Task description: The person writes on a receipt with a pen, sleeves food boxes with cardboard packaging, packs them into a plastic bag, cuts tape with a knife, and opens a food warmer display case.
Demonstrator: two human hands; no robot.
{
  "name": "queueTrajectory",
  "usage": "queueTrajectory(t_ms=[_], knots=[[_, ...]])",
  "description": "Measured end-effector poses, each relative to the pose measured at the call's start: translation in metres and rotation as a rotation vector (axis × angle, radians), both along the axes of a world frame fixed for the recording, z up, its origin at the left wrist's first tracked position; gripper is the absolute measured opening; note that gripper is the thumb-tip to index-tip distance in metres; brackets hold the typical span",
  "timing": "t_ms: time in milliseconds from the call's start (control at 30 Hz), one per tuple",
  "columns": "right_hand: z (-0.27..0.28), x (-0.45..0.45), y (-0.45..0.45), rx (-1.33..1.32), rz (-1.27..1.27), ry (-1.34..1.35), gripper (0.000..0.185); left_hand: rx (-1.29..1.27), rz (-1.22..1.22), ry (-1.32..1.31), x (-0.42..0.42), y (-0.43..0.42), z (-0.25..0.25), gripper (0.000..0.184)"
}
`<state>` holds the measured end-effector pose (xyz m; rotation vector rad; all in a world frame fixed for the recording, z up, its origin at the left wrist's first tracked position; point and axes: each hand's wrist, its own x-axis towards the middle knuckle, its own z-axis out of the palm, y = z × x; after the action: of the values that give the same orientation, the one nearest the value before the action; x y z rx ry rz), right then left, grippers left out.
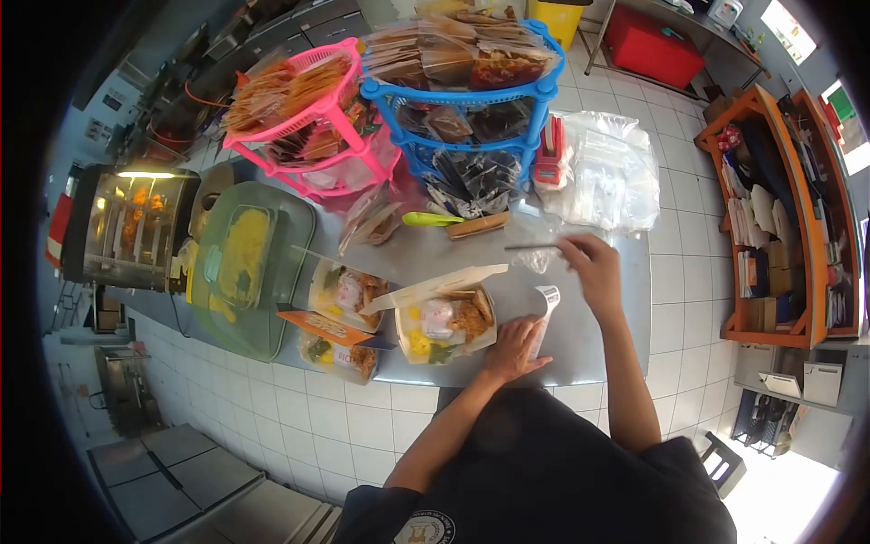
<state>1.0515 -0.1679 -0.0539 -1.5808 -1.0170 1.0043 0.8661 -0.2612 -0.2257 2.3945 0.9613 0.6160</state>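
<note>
My right hand (594, 270) is raised over the right part of the steel table, its fingers pinched on the end of a thin dark stick (533, 247). The stick points left; its exact kind is unclear. Near the front edge my left hand (515, 352) lies with its fingers along a long white strip (546, 313) with a slotted end, thumb stretched apart. Left of that hand stands an open white meal box (441, 328) with fried chicken, yellow food, greens and a wrapped white portion. Another filled box (349, 297) is beyond it, and a closed clear-topped box (337, 355) sits at the edge.
A pink basket rack (340, 118) and a blue basket rack (462, 91) hold many sachets at the back. Clear plastic bags (612, 172) lie right of them, beside a red device (549, 154). A green-tinted tub (254, 272) and lit food warmer (136, 227) are left.
</note>
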Motion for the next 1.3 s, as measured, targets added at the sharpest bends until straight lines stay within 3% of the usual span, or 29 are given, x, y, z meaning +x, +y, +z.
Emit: queueTrajectory(t_ms=[67,133,267,333,400,533,633,833,1133,1300], knots=[[-0.037,0.031,-0.05,-0.129,-0.194,0.384,0.012,0.018,0.069,0.034,0.005,-0.001,0.007,0.074],[-0.075,0.042,-0.101,-0.085,-0.328,0.908,0.014,-0.055,0.092,0.03,0.008,-0.003,0.004,0.071],[-0.09,0.003,-0.142,-0.222,-0.12,1.043,0.017,-0.153,0.062,0.052,0.006,0.01,0.009,0.071],[-0.11,-0.016,-0.139,-0.278,-0.118,0.966,0.024,-0.248,0.037,0.041,0.002,0.015,0.018,0.073],[-0.15,-0.027,-0.131,-0.203,-0.184,0.822,0.019,-0.155,0.021,0.053,-0.002,0.017,0.004,0.08],[-0.152,-0.022,-0.128,-0.212,-0.139,0.407,0.016,0.01,0.097,0.102,0.002,0.017,0.009,0.084],[-0.162,-0.028,-0.128,-0.185,-0.202,0.335,0.014,0.028,0.123,0.107,0.002,0.016,0.013,0.084],[-0.165,-0.029,-0.125,-0.079,-0.049,-0.091,0.016,0.033,0.117,0.1,0.001,0.016,0.009,0.081],[-0.165,-0.027,-0.123,-0.036,-0.056,-0.188,0.014,0.032,0.126,0.078,0.003,0.018,0.007,0.085],[-0.174,-0.026,-0.133,-0.049,-0.125,-0.083,0.014,0.033,0.125,0.071,0.002,0.017,0.006,0.088]])
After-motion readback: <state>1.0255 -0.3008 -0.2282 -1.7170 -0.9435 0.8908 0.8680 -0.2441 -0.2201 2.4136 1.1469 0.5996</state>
